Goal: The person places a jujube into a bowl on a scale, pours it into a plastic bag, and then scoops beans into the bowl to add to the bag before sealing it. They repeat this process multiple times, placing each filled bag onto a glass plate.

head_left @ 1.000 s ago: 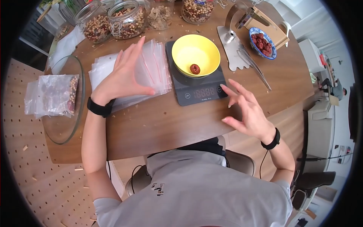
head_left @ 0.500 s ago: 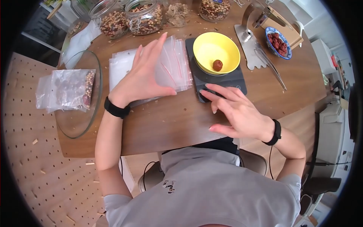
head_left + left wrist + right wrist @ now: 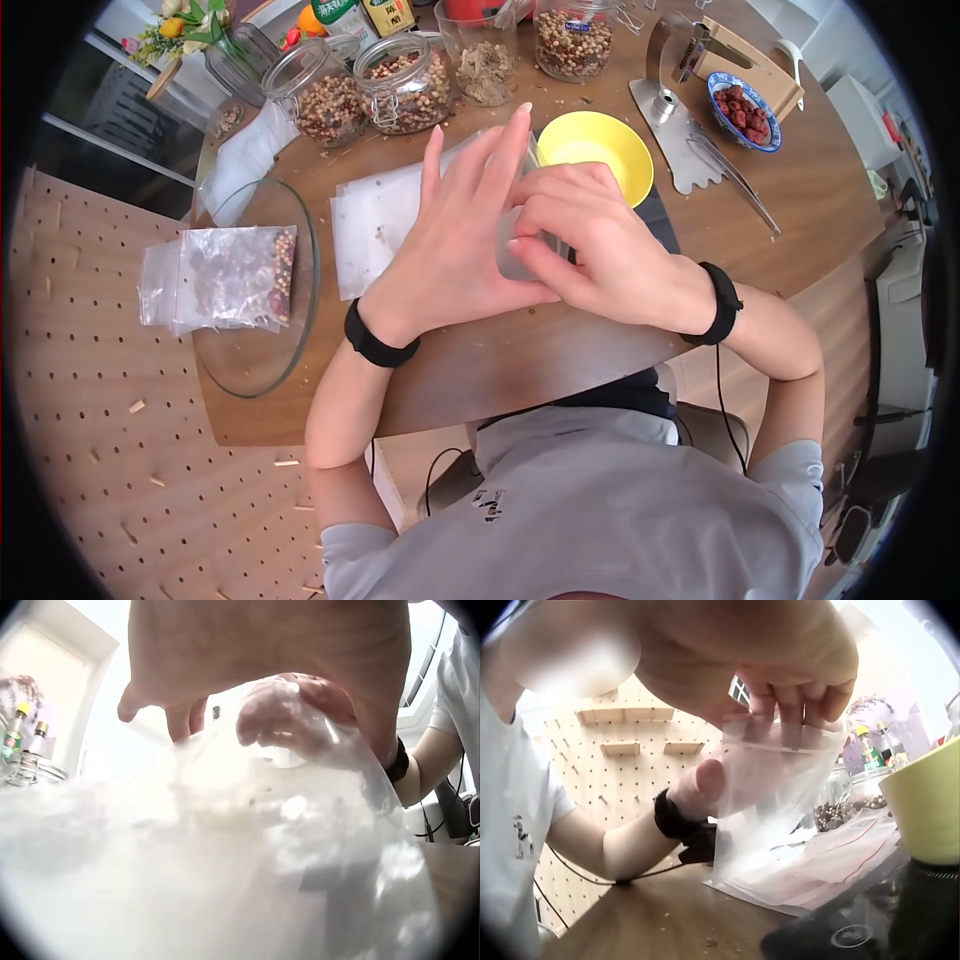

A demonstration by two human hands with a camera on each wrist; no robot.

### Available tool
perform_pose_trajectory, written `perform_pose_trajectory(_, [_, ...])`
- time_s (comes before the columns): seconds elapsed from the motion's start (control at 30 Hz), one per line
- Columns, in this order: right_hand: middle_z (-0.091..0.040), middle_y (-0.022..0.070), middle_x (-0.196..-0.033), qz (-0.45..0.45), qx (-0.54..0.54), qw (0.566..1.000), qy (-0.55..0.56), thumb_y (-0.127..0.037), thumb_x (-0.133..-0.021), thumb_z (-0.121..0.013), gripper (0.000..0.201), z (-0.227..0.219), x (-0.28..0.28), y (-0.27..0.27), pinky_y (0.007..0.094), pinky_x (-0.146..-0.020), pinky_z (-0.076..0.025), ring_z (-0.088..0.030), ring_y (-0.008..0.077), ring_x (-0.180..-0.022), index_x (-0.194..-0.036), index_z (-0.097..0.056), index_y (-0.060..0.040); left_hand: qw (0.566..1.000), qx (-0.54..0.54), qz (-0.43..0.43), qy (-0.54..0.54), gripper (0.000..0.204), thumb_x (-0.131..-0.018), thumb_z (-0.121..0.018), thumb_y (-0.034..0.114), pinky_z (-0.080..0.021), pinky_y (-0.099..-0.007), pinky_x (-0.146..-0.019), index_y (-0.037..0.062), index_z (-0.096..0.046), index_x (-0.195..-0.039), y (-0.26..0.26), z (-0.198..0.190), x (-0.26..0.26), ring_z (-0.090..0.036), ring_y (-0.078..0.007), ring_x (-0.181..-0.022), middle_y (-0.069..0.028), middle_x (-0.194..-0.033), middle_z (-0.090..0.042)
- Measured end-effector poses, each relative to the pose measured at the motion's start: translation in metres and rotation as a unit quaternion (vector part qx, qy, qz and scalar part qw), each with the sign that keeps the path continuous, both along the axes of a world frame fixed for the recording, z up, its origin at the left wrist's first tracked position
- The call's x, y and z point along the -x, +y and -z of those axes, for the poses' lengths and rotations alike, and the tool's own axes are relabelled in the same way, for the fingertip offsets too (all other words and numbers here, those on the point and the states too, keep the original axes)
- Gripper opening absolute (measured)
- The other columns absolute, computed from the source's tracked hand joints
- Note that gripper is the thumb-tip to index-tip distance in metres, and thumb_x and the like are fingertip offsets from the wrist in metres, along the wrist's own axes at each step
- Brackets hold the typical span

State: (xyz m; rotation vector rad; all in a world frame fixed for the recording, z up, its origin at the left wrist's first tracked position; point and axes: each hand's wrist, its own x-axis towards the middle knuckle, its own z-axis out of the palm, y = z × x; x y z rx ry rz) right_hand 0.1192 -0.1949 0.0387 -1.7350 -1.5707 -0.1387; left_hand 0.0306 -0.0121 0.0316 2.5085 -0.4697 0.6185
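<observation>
My right hand [image 3: 610, 245] pinches the top edge of a clear zip bag [image 3: 769, 795] with its fingertips. The bag hangs upright over the stack of flat zip bags [image 3: 375, 225]. Beside it my left hand [image 3: 450, 240] has its fingers straight and spread, its thumb [image 3: 709, 780] at the bag's edge in the right wrist view. Clear plastic fills the lower left wrist view. Just past my right hand, a yellow bowl [image 3: 605, 140] stands on a black kitchen scale [image 3: 657, 225]; the hand hides part of both.
On the left, filled bags [image 3: 235, 275] lie on a glass plate [image 3: 305, 330]. Jars of mixed beans [image 3: 405, 95] line the back. To the right are a blue-rimmed bowl of red dates [image 3: 742, 112], tweezers [image 3: 745, 185] and a metal plate [image 3: 685, 155] with a toothed edge.
My right hand has moved left from over the scale to the bag stack and now pinches a bag beside my left hand. The view has shifted left.
</observation>
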Motion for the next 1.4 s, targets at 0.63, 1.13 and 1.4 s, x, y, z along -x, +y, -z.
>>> perform_pose_trajectory(0.63, [-0.051,0.0149,-0.105,-0.071,0.047,0.992,0.090,-0.012,-0.099,-0.060,0.014,-0.004,0.012,-0.014,0.0446,-0.064,-0.054,-0.061,0.0386,-0.079,-0.104,-0.050,-0.0030,1.000,0.008,0.020,-0.018,0.097,-0.063,-0.092,0.030,-0.036,-0.0565,-0.116,0.0046,-0.049,-0.146,-0.006,-0.011,0.002,-0.057,-0.0344,-0.125,-0.0153,-0.130,-0.060])
perform_pose_trajectory(1.13, [-0.050,0.0260,-0.149,0.221,0.111,0.964,0.096,-0.021,-0.080,-0.086,0.043,0.033,-0.053,-0.090,0.0412,-0.107,-0.047,-0.051,0.0418,-0.136,-0.114,-0.062,-0.0063,0.993,0.075,-0.050,0.074,0.096,-0.069,-0.088,0.022,-0.048,-0.0417,-0.108,0.0047,-0.043,-0.151,0.017,0.005,-0.002,-0.062,-0.0339,-0.124,-0.0184,-0.134,-0.064])
perform_pose_trajectory(1.4, [-0.043,0.0250,-0.155,0.183,0.049,0.953,0.236,-0.007,-0.083,-0.084,0.031,0.002,-0.046,-0.083,0.0445,-0.103,-0.056,-0.054,0.0331,-0.136,-0.102,-0.060,-0.0049,0.993,0.093,-0.074,0.024,0.095,-0.068,-0.088,0.022,-0.053,-0.0440,-0.098,0.0039,-0.043,-0.149,0.009,0.009,-0.002,-0.063,-0.0381,-0.118,-0.0207,-0.132,-0.062])
